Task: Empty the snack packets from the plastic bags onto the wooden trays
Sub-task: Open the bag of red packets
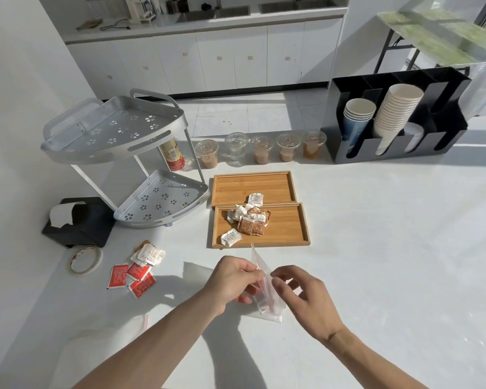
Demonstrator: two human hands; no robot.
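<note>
Two wooden trays lie side by side on the white table. The near tray (289, 234) holds brown and white snack packets (250, 224); the far tray (236, 186) carries one white packet (256, 199) at its near edge. Just in front of the near tray, my left hand (232, 279) pinches the red-striped top of a clear plastic bag (264, 307) with a few packets inside. My right hand (303, 293) touches the bag's other side with fingers spread. Another clear bag (118, 329) lies flat by my left forearm.
Red packets (131, 279) and white packets (149, 254) lie loose at the left beside a tape roll (85, 259). A metal corner rack (129, 161), black tissue box (79, 223), lidded drink cups (261, 148) and black cup holder (396, 116) stand behind.
</note>
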